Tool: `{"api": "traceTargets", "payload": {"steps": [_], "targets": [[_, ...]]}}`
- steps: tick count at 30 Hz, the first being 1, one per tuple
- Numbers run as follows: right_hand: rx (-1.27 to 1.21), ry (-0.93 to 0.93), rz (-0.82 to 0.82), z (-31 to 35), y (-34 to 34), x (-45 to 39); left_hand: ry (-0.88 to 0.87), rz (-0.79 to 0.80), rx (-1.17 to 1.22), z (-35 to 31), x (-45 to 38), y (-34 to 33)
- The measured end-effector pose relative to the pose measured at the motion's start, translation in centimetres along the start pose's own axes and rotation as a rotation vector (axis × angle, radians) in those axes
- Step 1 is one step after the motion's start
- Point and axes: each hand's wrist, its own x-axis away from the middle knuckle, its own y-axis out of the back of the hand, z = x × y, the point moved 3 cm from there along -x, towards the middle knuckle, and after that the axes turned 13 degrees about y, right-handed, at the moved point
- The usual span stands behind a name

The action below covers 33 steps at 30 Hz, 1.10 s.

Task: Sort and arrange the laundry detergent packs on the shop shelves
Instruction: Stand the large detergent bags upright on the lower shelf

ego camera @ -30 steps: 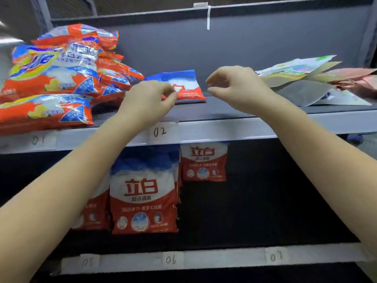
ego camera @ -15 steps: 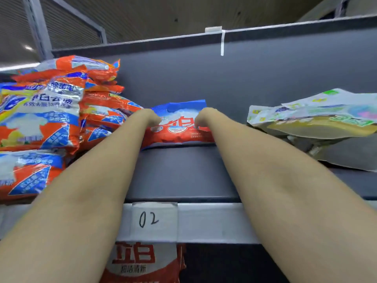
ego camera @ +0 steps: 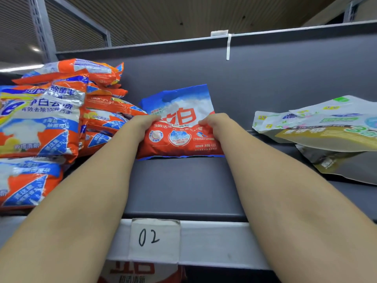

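Glossy, crinkled red-and-blue detergent pack (ego camera: 179, 127), upright, in left hand (ego camera: 142, 124) and right hand (ego camera: 214, 123) grip.

Even, fairly bright indoor light; a glowing ceiling fixture (ego camera: 35, 49) sits far up-left of the left hand (ego camera: 142, 124). The glossy orange-and-blue plastic packs (ego camera: 40, 119) left of that hand show white glare. Shadow lies soft under both forearms. Frame edges bow and smear; the centre stays sharp.
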Motion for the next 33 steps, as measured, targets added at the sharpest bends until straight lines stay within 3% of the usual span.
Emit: {"api": "traceTargets", "payload": {"steps": [5, 11, 16, 26, 33], "targets": [[0.032, -0.075, -0.005, 0.4, 0.1, 0.8, 0.041, 0.068, 0.130, 0.3, 1.3, -0.2], [0.052, -0.131, 0.154, 1.9, 1.8, 4.9, -0.026, 0.082, 0.219, -0.4, 4.2, -0.1], [0.007, -0.113, 0.090, 2.4, 4.1, 7.6, -0.128, 0.128, 0.286, -1.6, 6.9, -0.4], [-0.258, 0.148, -0.041, 3.8, 5.7, 16.6, -0.397, 0.073, 0.389, 0.4, 15.0, 2.4], [-0.337, 0.363, 0.000, 6.8, 5.4, 25.6, -0.462, 0.117, 0.585, 4.4, 21.2, 6.5]]}}
